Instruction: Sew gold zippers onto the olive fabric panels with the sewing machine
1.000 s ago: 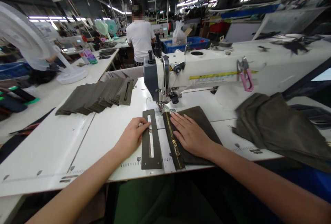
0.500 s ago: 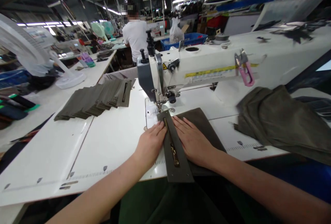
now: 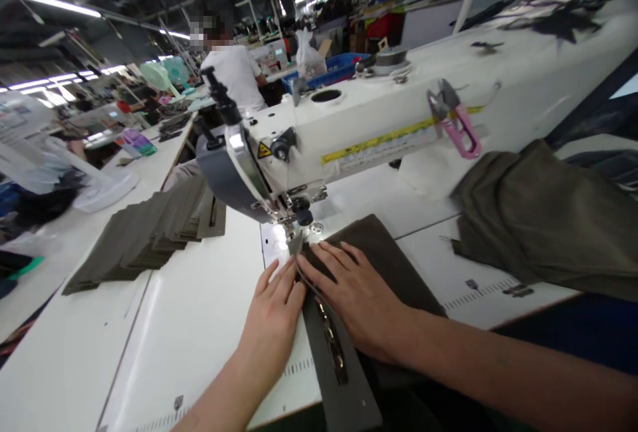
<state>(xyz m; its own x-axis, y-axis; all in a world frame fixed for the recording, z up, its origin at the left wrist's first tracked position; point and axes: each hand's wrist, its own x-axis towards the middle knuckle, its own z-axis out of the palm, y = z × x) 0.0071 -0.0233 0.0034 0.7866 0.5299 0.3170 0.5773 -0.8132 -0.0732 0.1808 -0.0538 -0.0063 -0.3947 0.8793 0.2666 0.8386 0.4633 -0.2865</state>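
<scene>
A narrow dark olive strip with a brass-toned zipper (image 3: 331, 339) runs from the sewing machine's presser foot (image 3: 290, 229) toward me and past the table's front edge. Its far end curls up slightly between my hands. My left hand (image 3: 273, 316) lies with fingers stretched along the strip's left edge, tips close to the foot. On the other side, my right hand (image 3: 356, 296) rests flat with fingers spread, index finger along the strip's right edge. Beneath that hand is a larger olive fabric piece (image 3: 381, 252). The needle point is too small to make out.
The white sewing machine (image 3: 369, 119) spans the back, with pink-handled snips (image 3: 458, 123) on its arm. Stacked olive panels (image 3: 144, 232) lie left on the table, bunched olive fabric (image 3: 548, 219) right. A person in a white shirt (image 3: 234, 76) is beyond the machine.
The view has tilted and come closer. The strip's far end, flat before, now bends upward. My left fingers have spread slightly; my right fingers have shifted onto the strip's edge.
</scene>
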